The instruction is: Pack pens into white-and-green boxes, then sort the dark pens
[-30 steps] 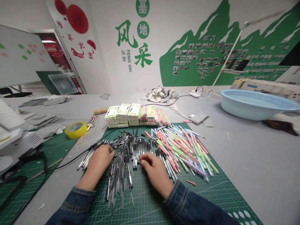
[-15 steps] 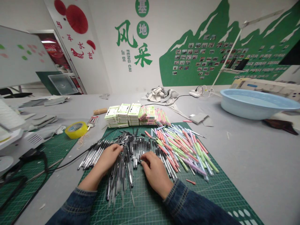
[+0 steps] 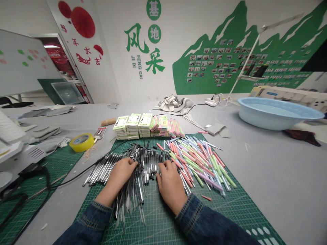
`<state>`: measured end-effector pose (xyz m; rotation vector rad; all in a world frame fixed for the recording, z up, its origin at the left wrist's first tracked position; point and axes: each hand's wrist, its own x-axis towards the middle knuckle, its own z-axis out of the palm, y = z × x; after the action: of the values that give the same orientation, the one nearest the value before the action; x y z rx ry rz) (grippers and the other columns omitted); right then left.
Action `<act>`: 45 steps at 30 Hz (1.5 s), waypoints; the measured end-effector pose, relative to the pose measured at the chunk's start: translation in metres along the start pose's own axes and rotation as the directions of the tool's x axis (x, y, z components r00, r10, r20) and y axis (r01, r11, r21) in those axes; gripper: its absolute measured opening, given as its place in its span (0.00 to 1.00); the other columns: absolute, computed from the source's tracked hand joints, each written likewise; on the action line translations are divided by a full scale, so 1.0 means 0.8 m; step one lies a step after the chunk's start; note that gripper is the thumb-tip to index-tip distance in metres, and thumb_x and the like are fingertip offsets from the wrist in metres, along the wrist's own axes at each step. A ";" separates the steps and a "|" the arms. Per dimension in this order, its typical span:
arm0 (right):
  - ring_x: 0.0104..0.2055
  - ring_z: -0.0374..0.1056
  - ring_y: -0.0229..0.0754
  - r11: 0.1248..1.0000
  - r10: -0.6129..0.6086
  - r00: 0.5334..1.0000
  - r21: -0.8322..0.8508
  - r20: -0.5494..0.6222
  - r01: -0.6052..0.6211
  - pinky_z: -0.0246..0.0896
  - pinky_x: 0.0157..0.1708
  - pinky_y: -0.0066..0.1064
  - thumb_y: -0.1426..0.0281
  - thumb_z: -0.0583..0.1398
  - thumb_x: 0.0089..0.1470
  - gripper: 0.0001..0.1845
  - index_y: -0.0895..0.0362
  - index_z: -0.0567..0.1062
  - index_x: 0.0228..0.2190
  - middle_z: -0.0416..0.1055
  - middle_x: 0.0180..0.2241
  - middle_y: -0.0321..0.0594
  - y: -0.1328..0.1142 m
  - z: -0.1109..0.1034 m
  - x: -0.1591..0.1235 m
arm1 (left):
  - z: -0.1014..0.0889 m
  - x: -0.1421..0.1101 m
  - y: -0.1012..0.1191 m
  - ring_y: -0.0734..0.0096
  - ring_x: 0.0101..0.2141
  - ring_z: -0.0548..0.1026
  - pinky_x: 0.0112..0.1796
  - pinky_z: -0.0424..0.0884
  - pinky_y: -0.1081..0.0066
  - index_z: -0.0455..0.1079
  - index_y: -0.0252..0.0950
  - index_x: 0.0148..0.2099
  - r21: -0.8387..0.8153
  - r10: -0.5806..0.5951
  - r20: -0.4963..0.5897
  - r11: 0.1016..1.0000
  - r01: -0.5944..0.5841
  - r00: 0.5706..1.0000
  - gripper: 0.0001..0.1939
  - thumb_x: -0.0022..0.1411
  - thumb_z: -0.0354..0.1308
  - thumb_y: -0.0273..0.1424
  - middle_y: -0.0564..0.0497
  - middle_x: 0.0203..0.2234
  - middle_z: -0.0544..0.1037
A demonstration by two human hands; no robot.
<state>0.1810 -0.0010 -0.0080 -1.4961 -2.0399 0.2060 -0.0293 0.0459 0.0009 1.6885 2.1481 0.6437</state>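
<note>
Clear-barrelled black pens [image 3: 138,190] lie in a loose heap on a green cutting mat [image 3: 158,221], with more in a row at the left. My left hand [image 3: 123,173] rests over the heap, thumb and fingertips pressed together among the pens; whatever they pinch is hidden. My right hand [image 3: 170,185] is at the right side of the black pens, its fingers curled down onto them and its thumb below. Its fingertips are partly out of sight, so what they hold cannot be made out. Pastel-coloured pens [image 3: 201,160] lie in a pile beside it.
Small stacked boxes [image 3: 133,124] line the mat's far edge. Yellow tape [image 3: 81,142], a glue tube [image 3: 100,132] and a black cable [image 3: 76,176] are at the left. A blue basin [image 3: 270,117] stands at the right. Grey cloth [image 3: 176,103] lies at the back.
My left hand has moved slightly right over the heap. My right hand has shifted slightly up and right, its fingers now reaching further over the black pens.
</note>
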 end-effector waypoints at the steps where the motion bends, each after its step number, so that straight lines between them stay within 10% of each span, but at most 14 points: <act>1: 0.45 0.61 0.49 1.000 0.008 1.000 -0.029 0.001 -0.008 0.59 0.44 0.39 0.74 0.59 0.55 0.06 0.55 0.70 0.37 0.65 0.40 0.45 0.001 0.001 0.001 | -0.003 0.001 -0.002 0.58 0.29 0.73 0.31 0.60 0.68 0.69 0.38 0.22 -0.041 0.003 0.006 0.999 -0.003 1.000 0.14 0.52 0.57 0.42 0.47 0.23 0.76; 8: 0.42 0.62 0.51 0.986 0.016 0.999 -0.165 0.030 -0.011 0.59 0.41 0.38 0.69 0.61 0.53 0.06 0.58 0.70 0.34 0.67 0.37 0.46 0.000 0.010 0.011 | -0.015 -0.007 -0.006 0.76 0.14 0.59 0.18 0.52 0.76 0.68 0.37 0.29 -0.435 -0.039 0.085 0.897 0.073 0.996 0.18 0.56 0.54 0.48 0.60 0.12 0.60; 16: 0.33 0.68 0.44 0.983 0.162 0.985 -0.100 0.058 -0.156 0.55 0.31 0.32 0.75 0.55 0.55 0.04 0.58 0.70 0.30 0.71 0.30 0.44 0.004 0.002 0.010 | -0.018 -0.016 -0.004 0.89 0.12 0.49 0.13 0.42 0.84 0.70 0.29 0.30 -0.942 -0.011 0.297 0.163 0.295 0.955 0.09 0.53 0.65 0.31 0.62 0.14 0.57; 21: 0.33 0.66 0.40 0.986 0.061 0.995 0.153 0.084 -0.073 0.55 0.32 0.28 0.75 0.56 0.53 0.03 0.57 0.70 0.30 0.70 0.31 0.39 0.004 -0.005 0.007 | -0.026 -0.016 0.000 0.90 0.14 0.53 0.13 0.50 0.86 0.71 0.28 0.33 -0.977 -0.035 0.215 -0.021 0.214 0.976 0.03 0.58 0.57 0.24 0.55 0.21 0.66; 29: 0.33 0.65 0.40 0.977 -0.042 0.993 0.210 0.109 0.019 0.55 0.32 0.28 0.77 0.56 0.52 0.04 0.56 0.69 0.29 0.68 0.31 0.37 -0.004 -0.004 0.003 | -0.037 -0.019 0.008 0.90 0.14 0.55 0.13 0.52 0.87 0.71 0.28 0.33 -0.992 -0.080 0.095 -0.093 0.087 0.992 0.01 0.56 0.59 0.23 0.55 0.21 0.67; 45: 0.33 0.65 0.40 0.983 -0.054 0.994 0.181 0.090 0.037 0.55 0.32 0.28 0.77 0.56 0.52 0.05 0.56 0.69 0.29 0.68 0.30 0.36 -0.002 -0.002 0.002 | -0.036 -0.015 0.000 0.89 0.14 0.54 0.13 0.50 0.87 0.71 0.29 0.32 -0.999 -0.134 -0.008 0.040 -0.002 0.991 0.07 0.51 0.64 0.28 0.57 0.19 0.69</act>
<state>0.1803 -0.0003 -0.0049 -1.3508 -2.0673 0.4384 -0.0410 0.0303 0.0248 0.6424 1.0194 1.7050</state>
